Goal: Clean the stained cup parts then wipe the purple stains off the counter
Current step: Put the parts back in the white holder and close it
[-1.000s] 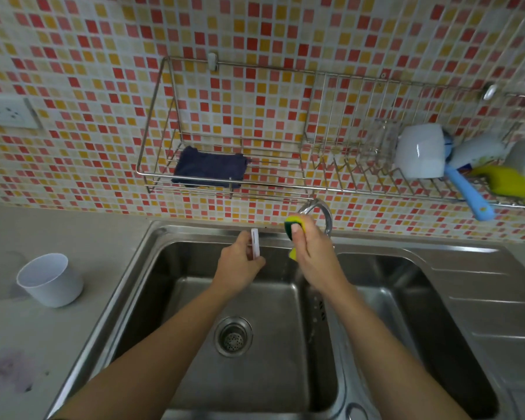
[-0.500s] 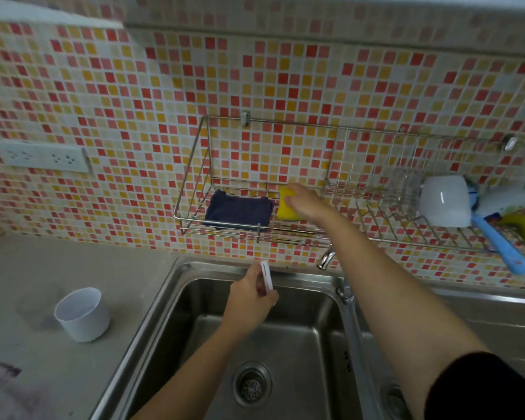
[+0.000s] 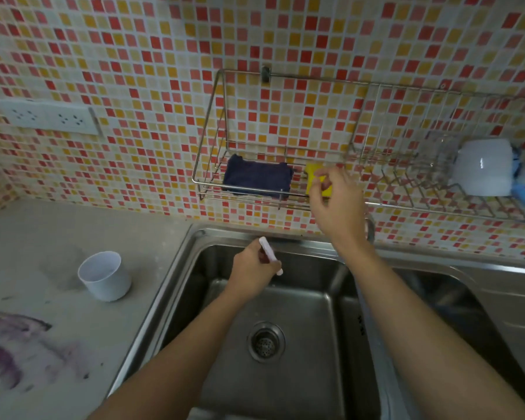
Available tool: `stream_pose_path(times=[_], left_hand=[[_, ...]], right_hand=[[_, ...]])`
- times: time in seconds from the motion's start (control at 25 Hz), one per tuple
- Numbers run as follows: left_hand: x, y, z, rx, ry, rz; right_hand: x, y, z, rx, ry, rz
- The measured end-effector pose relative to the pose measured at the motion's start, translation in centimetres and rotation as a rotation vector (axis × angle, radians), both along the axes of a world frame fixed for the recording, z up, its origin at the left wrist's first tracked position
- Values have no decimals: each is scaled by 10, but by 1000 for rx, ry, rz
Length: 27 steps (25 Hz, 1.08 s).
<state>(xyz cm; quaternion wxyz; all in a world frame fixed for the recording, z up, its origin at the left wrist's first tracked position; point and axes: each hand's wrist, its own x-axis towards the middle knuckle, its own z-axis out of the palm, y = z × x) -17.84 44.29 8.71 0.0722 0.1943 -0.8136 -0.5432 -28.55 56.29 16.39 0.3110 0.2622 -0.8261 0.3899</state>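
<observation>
Overhead, left hand (image 3: 252, 269) over sink (image 3: 300, 304), pinched a thin white lid (image 3: 269, 253) edgewise: light, stiff, probably wet and slippery. Right hand (image 3: 335, 198) loosely open at sponge (image 3: 314, 181) in rack (image 3: 212, 186). Cup (image 3: 105, 275) upright on desk (image 3: 43, 231) near stains (image 3: 15, 347).

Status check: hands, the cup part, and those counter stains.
Left hand grips white cup part over sink. Right hand at sponge in rack, grip unclear. Purple stains unwiped.

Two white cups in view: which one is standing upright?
The white cup on the counter, left of the sink, stands upright with its mouth up. The other cup lies on its side in the wall rack.
</observation>
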Motion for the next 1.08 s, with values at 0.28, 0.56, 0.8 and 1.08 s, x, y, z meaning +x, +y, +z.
stream_pose_path(times=[0.28,0.56,0.8,1.08], left_hand=[[27,-86,-8,124,35,1],[75,-260,-4,38,20,68],[88,-365,-23,-373,-103,-124],[80,-376,-60,-643,-105,-374]], right_hand=[[96,-24,-147,52,-489,11],[134,-181,-206,320,-748,335],[158,-292,-219,309,-920,382],[165,-336,-223,140,-917,363]])
